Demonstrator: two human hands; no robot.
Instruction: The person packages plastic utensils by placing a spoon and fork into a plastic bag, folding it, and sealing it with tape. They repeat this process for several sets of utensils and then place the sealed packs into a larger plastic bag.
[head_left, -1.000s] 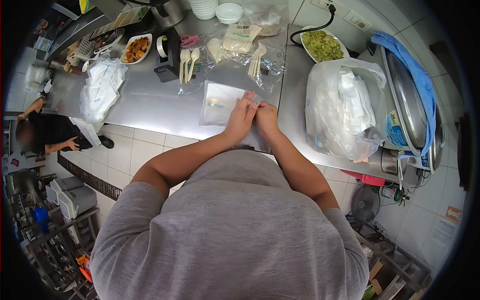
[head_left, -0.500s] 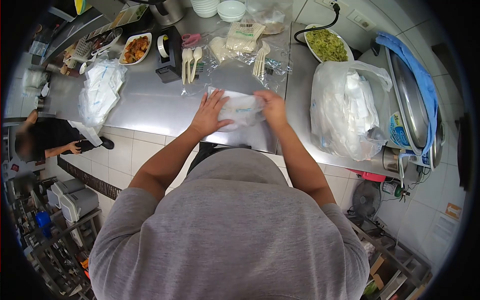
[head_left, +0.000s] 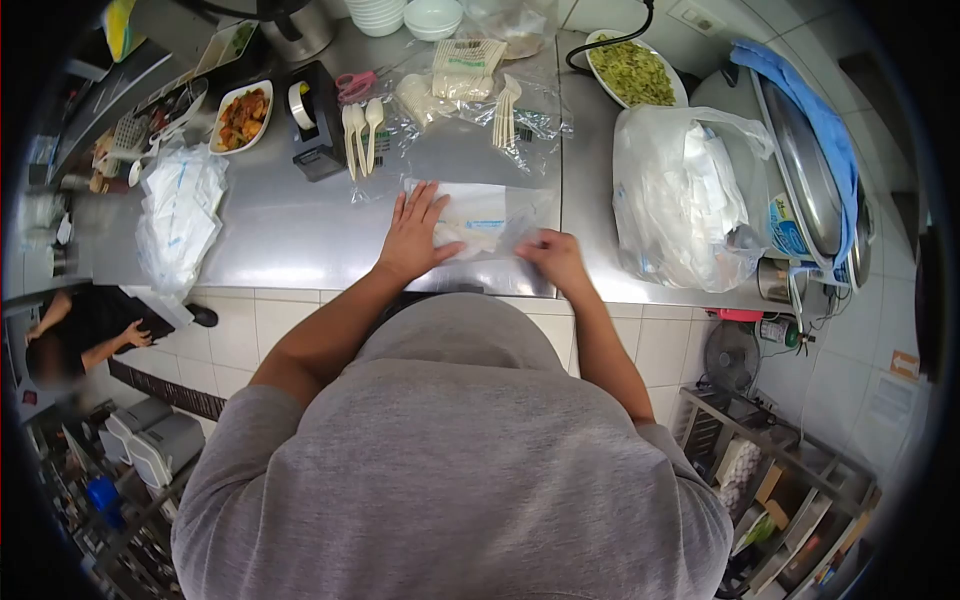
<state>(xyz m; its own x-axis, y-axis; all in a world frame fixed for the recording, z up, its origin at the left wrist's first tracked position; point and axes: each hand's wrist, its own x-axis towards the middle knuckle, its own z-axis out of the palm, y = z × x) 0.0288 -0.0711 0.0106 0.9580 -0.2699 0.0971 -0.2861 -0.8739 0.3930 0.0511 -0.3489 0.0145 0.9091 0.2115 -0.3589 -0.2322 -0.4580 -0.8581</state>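
Observation:
On the steel counter in front of me lies a clear plastic bag with a folded white paper inside and blue print on it. My left hand rests flat on the bag's left part, fingers spread. At the lower right corner, my right hand has its fingers pinched together on the plastic. Wooden-looking spoons and forks lie on plastic wrap beyond the bag. A larger bundle of cutlery sits behind them.
A stack of similar white packets lies on the left, and a filled plastic carrier bag stands on the right. Behind are a tape dispenser, pink scissors, and dishes of red food and green food. A person is at far left.
My right hand has moved from the bag's upper right side down to its lower right corner. The bag's right side now lies flatter. My left hand stays on the bag.

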